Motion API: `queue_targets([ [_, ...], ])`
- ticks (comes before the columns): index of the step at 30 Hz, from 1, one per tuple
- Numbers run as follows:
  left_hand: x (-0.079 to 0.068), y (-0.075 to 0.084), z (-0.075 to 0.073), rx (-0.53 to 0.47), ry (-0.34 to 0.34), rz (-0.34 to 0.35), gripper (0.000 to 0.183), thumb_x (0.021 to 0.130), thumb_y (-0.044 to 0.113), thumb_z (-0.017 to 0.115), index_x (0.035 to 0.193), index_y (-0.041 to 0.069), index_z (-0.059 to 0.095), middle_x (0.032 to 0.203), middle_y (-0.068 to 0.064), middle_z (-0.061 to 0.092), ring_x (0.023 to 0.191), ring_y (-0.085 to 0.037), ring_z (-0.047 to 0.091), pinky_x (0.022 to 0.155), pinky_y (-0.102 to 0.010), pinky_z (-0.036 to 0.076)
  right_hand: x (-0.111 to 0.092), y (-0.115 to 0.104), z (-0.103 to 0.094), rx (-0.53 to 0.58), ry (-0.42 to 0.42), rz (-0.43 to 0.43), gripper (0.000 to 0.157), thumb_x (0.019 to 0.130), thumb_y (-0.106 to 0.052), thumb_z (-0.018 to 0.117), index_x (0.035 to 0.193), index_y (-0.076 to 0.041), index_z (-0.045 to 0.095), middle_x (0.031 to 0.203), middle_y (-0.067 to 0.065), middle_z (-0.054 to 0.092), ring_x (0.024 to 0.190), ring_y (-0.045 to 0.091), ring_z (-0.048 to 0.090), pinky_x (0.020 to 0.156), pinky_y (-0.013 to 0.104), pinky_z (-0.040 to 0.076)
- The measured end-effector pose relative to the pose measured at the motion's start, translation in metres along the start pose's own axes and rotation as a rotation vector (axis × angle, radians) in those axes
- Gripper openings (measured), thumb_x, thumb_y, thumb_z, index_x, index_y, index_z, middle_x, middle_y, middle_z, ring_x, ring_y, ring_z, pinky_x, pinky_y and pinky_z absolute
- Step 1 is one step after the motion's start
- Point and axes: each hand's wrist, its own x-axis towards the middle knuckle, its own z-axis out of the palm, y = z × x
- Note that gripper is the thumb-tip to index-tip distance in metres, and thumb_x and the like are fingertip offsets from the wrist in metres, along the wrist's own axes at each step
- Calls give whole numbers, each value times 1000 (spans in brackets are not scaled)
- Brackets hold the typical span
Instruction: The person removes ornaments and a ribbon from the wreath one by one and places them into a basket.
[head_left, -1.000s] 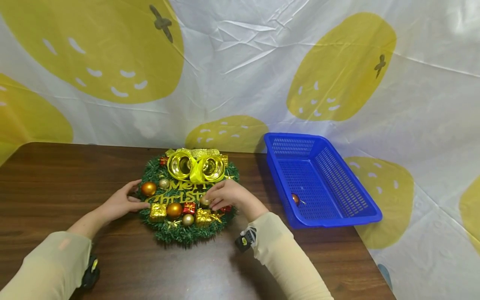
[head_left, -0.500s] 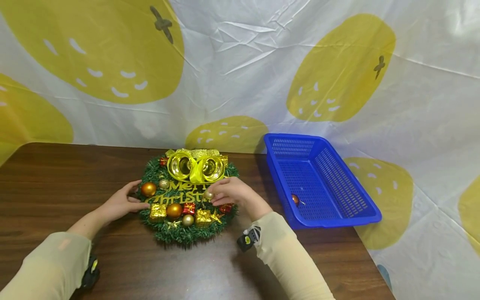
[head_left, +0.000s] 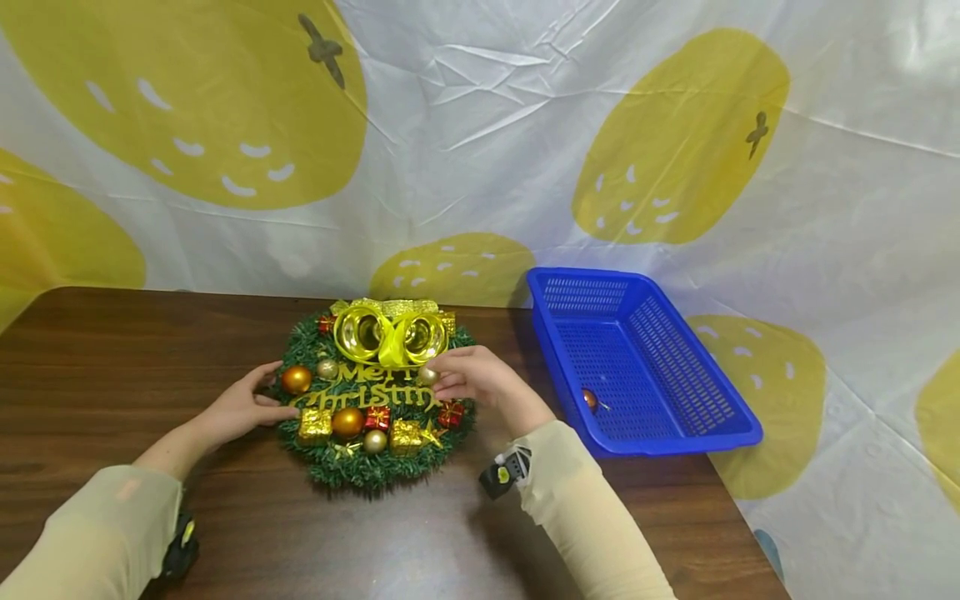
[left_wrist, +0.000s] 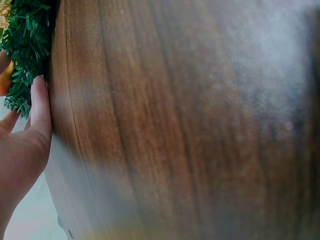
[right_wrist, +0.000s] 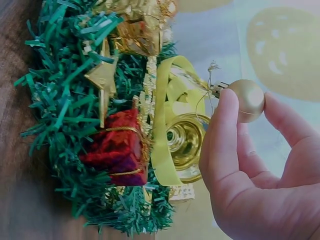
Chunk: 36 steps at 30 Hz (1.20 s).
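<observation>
A green Christmas wreath lies on the brown table, decorated with gold bells, Merry Christmas lettering, baubles and small gift boxes. At its left edge my left hand holds the greenery, thumb and fingers spaced along the rim. Over the wreath's right side, my right hand pinches a small gold bauble between fingertips and thumb. From the bauble's cap a thin wire sticks out towards the bells. Below that hand, a red gift box and a gold star sit in the greenery.
A blue plastic basket stands to the right on the table, with one copper-orange bauble inside. Behind the table hangs a white curtain with yellow fruit prints. Each sleeve has a black wrist camera strapped below it.
My right hand has drawn up and to the right with the gold bauble, uncovering the end of the lettering and the red gift box. The left hand stays in place.
</observation>
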Motion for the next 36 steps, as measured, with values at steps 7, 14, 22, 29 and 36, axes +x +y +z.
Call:
queue_targets([
  [7,-1,2,1,-8,0,0,94,88,24,67,147,-9,2,140,-43,17,118,-49,46,82,-41,54,-3,-6,-5,22,11,-1,37,95,-6,51,126,12,50,72,1,65,60,10,63,64,24,56],
  [14,-1,1,1,-22,1,2,93,87,23,67,147,-10,2,140,-43,17,118,-50,46,81,-40,54,-8,-15,-11,19,11,-21,38,96,-6,47,129,13,47,68,0,59,61,9,63,64,23,56],
  [22,1,0,1,-20,-3,2,94,87,24,67,147,-9,2,141,-43,17,118,-49,46,81,-40,54,-12,-25,-21,33,36,-38,40,94,-6,50,128,14,47,66,1,56,62,11,65,64,23,56],
  [29,1,0,1,-18,-2,2,94,87,25,67,147,-9,2,141,-43,17,118,-49,46,81,-40,54,-16,-33,-29,35,43,-61,40,93,-6,50,128,14,47,64,0,58,60,10,63,64,23,56],
  [36,1,-1,1,-18,2,5,95,87,26,67,147,-9,2,141,-43,17,118,-49,46,81,-41,54,-20,-42,-42,51,45,-85,26,94,-6,49,115,8,54,65,0,62,60,10,65,65,23,56],
])
